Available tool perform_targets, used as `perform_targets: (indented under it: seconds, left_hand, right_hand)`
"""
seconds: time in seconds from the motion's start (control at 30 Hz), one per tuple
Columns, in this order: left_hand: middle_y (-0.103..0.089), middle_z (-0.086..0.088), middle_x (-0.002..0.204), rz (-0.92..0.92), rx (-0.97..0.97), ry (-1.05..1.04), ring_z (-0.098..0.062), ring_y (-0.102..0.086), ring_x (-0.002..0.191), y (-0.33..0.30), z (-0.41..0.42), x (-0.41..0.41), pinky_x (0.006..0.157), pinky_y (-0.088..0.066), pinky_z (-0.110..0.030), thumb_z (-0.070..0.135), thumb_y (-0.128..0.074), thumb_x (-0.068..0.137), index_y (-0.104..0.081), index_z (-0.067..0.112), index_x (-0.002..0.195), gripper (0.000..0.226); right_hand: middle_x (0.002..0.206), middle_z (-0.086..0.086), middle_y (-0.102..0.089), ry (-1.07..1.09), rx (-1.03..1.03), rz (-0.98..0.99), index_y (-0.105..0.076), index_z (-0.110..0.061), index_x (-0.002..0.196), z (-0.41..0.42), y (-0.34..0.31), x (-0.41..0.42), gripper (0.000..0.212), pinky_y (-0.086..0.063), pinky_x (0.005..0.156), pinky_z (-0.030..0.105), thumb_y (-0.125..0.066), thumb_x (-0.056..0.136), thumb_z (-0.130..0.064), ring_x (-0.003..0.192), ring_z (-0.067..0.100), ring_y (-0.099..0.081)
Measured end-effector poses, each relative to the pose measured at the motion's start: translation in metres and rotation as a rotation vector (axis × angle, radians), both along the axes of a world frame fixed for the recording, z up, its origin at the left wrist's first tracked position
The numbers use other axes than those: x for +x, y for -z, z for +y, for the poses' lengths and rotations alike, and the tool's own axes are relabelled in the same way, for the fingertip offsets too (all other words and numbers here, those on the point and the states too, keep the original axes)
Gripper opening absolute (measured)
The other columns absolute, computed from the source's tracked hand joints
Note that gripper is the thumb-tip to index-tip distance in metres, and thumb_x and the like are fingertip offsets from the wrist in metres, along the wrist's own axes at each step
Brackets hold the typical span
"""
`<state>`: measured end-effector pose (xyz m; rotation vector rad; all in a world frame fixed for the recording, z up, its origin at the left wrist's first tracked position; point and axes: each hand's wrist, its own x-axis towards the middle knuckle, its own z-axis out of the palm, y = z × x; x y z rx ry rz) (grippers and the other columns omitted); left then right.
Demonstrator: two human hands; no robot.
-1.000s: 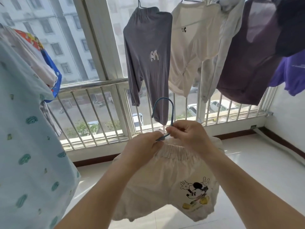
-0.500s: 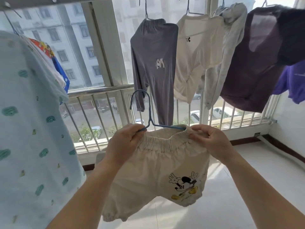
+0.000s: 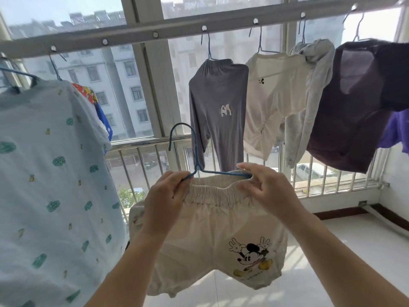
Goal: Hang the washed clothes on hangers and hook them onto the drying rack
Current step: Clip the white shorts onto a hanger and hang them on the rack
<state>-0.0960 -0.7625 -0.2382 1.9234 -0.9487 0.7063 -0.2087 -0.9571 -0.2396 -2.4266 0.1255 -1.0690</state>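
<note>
- While your left hand (image 3: 164,197) and right hand (image 3: 266,189) pinch the cream shorts' (image 3: 212,235) waistband ends, the blue hanger (image 3: 194,160) lies level;
- its hook points up, opening leftward.

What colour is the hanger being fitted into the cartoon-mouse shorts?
Blue: the hanger in the cream shorts, seen in the head view.
</note>
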Motion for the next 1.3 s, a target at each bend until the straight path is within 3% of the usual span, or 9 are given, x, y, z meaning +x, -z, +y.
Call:
perform_targets:
  seconds: [0.13, 0.23, 0.33, 0.5, 0.67, 0.83, 0.97, 1.1, 1.3]
  left_hand:
    - [-0.063, 0.008, 0.087, -0.059, -0.054, 0.004, -0.010, -0.061, 0.081, -0.012, 0.000, -0.001, 0.074, -0.048, -0.020, 0.025, -0.055, 0.085, -0.069, 0.015, 0.101, 0.023]
    - [-0.057, 0.005, 0.094, -0.140, -0.085, -0.093, -0.013, -0.053, 0.092, -0.020, 0.000, -0.004, 0.084, -0.043, -0.028, 0.035, -0.051, 0.085, -0.069, 0.019, 0.102, 0.030]
    - [-0.051, 0.000, 0.087, -0.285, -0.094, -0.315, -0.014, -0.041, 0.086, -0.028, -0.002, -0.009, 0.080, -0.025, -0.022, 0.038, -0.049, 0.081, -0.070, 0.026, 0.101, 0.031]
    - [-0.043, -0.002, 0.076, -0.485, -0.206, -0.347, -0.017, -0.037, 0.074, -0.058, 0.001, -0.011, 0.072, -0.031, -0.023, 0.029, -0.055, 0.081, -0.070, 0.023, 0.103, 0.027]
    - [-0.042, 0.001, 0.085, -0.553, -0.315, -0.307, -0.015, -0.040, 0.076, -0.092, 0.007, -0.012, 0.070, -0.037, -0.019, 0.026, -0.060, 0.083, -0.070, 0.024, 0.102, 0.022]
    - [-0.041, 0.004, 0.093, -0.569, -0.385, -0.322, -0.019, -0.044, 0.081, -0.120, 0.017, -0.018, 0.074, -0.036, -0.018, 0.031, -0.057, 0.086, -0.070, 0.025, 0.100, 0.021]
    - [-0.050, -0.006, 0.091, -0.634, -0.408, -0.363, -0.020, -0.043, 0.082, -0.142, 0.022, -0.021, 0.076, -0.029, -0.011, 0.029, -0.059, 0.085, -0.071, 0.023, 0.098, 0.019]
    - [-0.052, -0.009, 0.088, -0.697, -0.414, -0.374, -0.019, -0.041, 0.082, -0.163, 0.026, -0.021, 0.080, -0.028, -0.005, 0.027, -0.059, 0.086, -0.072, 0.018, 0.097, 0.019]
    - [-0.053, -0.010, 0.088, -0.768, -0.441, -0.352, -0.015, -0.038, 0.083, -0.192, 0.027, -0.024, 0.076, -0.028, -0.005, 0.026, -0.058, 0.086, -0.072, 0.019, 0.098, 0.019]
  right_hand:
    - [0.090, -0.002, -0.074, 0.062, -0.073, -0.190, -0.069, -0.019, 0.106, 0.005, -0.014, 0.003, 0.030, -0.049, 0.069, 0.025, -0.073, 0.076, -0.013, 0.071, 0.007, -0.062]
    - [0.083, -0.007, -0.072, 0.084, -0.066, -0.276, -0.069, -0.022, 0.101, 0.010, -0.021, 0.002, 0.027, -0.053, 0.065, 0.034, -0.074, 0.075, -0.013, 0.062, 0.002, -0.056]
    - [0.082, -0.011, -0.070, 0.110, -0.040, -0.344, -0.069, -0.023, 0.099, 0.016, -0.026, -0.002, 0.025, -0.053, 0.063, 0.038, -0.074, 0.076, -0.016, 0.060, -0.004, -0.050]
    - [0.086, -0.012, -0.070, 0.115, 0.010, -0.468, -0.069, -0.024, 0.098, 0.027, -0.050, -0.008, 0.022, -0.051, 0.066, 0.026, -0.071, 0.077, -0.022, 0.063, 0.004, -0.060]
    - [0.082, -0.017, -0.067, 0.160, -0.062, -0.625, -0.071, -0.024, 0.092, 0.043, -0.083, -0.012, 0.019, -0.046, 0.069, 0.032, -0.064, 0.074, -0.023, 0.071, 0.000, -0.057]
    - [0.079, -0.015, -0.065, 0.120, -0.073, -0.725, -0.070, -0.024, 0.095, 0.055, -0.105, -0.010, 0.024, -0.031, 0.079, 0.011, -0.054, 0.080, -0.035, 0.077, 0.000, -0.054]
    - [0.080, -0.014, -0.065, 0.060, -0.032, -0.800, -0.069, -0.024, 0.095, 0.061, -0.119, -0.003, 0.023, -0.048, 0.075, 0.037, -0.054, 0.081, -0.034, 0.075, 0.010, -0.062]
    - [0.080, -0.018, -0.062, 0.083, -0.003, -0.829, -0.068, -0.026, 0.096, 0.065, -0.133, -0.001, 0.022, -0.029, 0.083, 0.009, -0.055, 0.082, -0.036, 0.077, 0.001, -0.054]
    - [0.083, -0.020, -0.061, 0.059, 0.035, -0.872, -0.066, -0.030, 0.098, 0.068, -0.154, -0.002, 0.022, -0.025, 0.085, 0.008, -0.053, 0.082, -0.039, 0.083, 0.001, -0.053]
